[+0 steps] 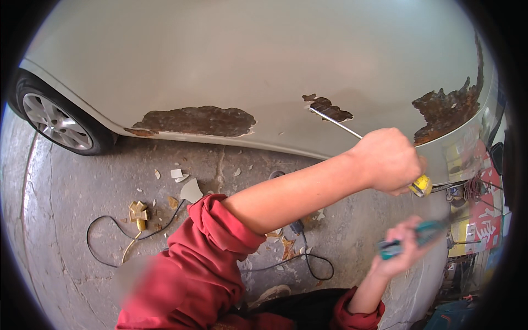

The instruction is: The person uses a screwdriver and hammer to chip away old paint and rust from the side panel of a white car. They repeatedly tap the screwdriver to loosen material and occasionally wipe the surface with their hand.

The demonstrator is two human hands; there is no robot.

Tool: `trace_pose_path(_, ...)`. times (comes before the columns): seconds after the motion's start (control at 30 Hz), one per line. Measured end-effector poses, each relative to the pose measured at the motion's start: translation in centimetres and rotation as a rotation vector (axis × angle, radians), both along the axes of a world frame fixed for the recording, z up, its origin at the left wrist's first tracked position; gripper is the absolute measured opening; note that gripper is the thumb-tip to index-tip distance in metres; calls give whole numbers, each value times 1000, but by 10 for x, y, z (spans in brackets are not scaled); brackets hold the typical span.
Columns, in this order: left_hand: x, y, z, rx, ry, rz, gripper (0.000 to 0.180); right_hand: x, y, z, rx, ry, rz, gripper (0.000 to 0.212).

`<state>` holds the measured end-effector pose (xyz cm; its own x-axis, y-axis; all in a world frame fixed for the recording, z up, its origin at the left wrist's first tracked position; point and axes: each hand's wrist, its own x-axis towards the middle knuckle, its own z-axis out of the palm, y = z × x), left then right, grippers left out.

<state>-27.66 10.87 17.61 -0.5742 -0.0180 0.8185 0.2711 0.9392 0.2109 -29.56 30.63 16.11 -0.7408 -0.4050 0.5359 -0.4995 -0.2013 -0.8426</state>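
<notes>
My left hand (388, 159) is closed round a screwdriver, whose yellow handle end (422, 186) sticks out past my fist. Its thin metal shaft (336, 122) runs up and left, with the tip at the lower left edge of a small brown patch (330, 108) in the car's chipped pale paint. Below and to the right, apart from the screwdriver, my right hand (402, 246) grips a teal-handled tool (430, 233). Motion blurs that tool, so its exact kind is unclear.
The pale car body panel (264, 49) has a long stripped patch (198, 121) and a rusty one (448, 110). A wheel (58, 118) stands at left. Paint flakes (191, 190), a yellow socket block (138, 211) and a black cord (98, 220) lie on the concrete. Cluttered goods (476, 220) stand at right.
</notes>
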Motion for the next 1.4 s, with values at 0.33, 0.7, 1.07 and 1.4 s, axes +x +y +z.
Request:
trace_pose_path(0.33, 0, -4, -2, -17, -57, 42, 29, -3, 2, -1, -167, -61, -113, 98)
trace_pose_path(0.7, 10, 0, -2, -20, -12, -52, 29, -9, 7, -7, -73, -15, 24, 86)
trace_pose_path(1.07, -6, 8, -17, -121, -302, 6, 13, -32, 31, -33, -262, -719, 127, 53)
trace_pose_path(1.4, -18, 4, -52, -202, -501, 91, 6, -19, 35, -63, -124, -919, 277, 31)
